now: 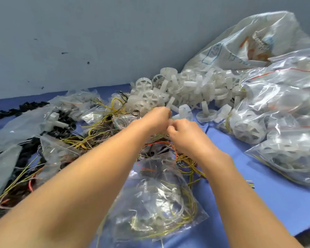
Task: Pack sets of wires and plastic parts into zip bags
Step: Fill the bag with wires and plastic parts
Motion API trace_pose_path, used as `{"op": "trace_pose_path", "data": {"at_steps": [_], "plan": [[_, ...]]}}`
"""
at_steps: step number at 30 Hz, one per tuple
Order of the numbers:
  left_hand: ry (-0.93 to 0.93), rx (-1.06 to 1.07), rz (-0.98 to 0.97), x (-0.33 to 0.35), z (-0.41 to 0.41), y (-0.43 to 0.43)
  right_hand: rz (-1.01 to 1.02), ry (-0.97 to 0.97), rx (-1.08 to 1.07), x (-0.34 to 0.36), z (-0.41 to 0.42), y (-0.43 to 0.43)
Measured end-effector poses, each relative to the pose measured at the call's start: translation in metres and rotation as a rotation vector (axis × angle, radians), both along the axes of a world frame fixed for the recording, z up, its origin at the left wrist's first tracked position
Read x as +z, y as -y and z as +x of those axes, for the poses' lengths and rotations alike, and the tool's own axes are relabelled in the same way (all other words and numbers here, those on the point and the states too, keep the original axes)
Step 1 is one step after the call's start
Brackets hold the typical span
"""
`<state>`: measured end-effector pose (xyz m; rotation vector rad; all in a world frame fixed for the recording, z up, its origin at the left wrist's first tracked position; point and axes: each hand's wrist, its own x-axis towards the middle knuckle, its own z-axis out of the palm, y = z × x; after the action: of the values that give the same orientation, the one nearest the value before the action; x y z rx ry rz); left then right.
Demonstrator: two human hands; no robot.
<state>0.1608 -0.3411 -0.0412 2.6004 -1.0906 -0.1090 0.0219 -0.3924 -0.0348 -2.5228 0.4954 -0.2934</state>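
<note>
At centre, our left hand: fingers curled, meeting the right; we cannot tell what it pinches.
Right hand: likewise curled, hold hidden.
Wires: tangled beneath our hands.
Zip bag: between our forearms, wires inside.
Plastic wheels: heaped beyond.
Filled bags: at right.
Table: blue.

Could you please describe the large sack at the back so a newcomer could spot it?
Follow the grey wall to its right end, behind the heap of white plastic wheels: the sack sits there. Unlike the clear, red-striped zip bags in front of it, it is milky white with blue markings and orange print.
</note>
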Motion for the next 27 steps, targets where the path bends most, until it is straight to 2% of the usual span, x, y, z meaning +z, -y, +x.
{"op": "trace_pose_path", "data": {"at_steps": [3, 10, 13, 17, 20, 22, 24, 27], "plan": [[0.016, -0.02, 0.14, -0.015, 0.012, 0.036, 0.032, -0.024, -0.075, 0.001, -0.003, 0.02], [0.053, 0.118, 0.139, -0.03, 0.015, 0.075, 0.095, 0.073, -0.137, 0.007, -0.004, 0.034], [0.097, 0.099, 0.145, -0.025, 0.003, 0.071, 0.118, 0.095, -0.138, 0.009, -0.003, 0.03], [0.198, 0.075, -0.039, 0.005, -0.015, 0.038, 0.183, 0.246, -0.148, 0.022, -0.006, 0.022], [0.226, 0.073, -0.295, 0.038, -0.027, -0.022, 0.189, 0.433, -0.077, 0.037, -0.009, 0.005], [0.082, 0.08, -0.504, 0.053, -0.038, -0.081, 0.152, 0.536, 0.003, 0.045, -0.011, -0.014], [-0.203, 0.083, -0.661, 0.06, -0.054, -0.149, 0.117, 0.591, 0.136, 0.048, -0.013, -0.04], [-0.507, 0.142, -0.796, 0.052, -0.083, -0.245, 0.0, 0.521, 0.475, 0.042, -0.016, -0.087]]}}
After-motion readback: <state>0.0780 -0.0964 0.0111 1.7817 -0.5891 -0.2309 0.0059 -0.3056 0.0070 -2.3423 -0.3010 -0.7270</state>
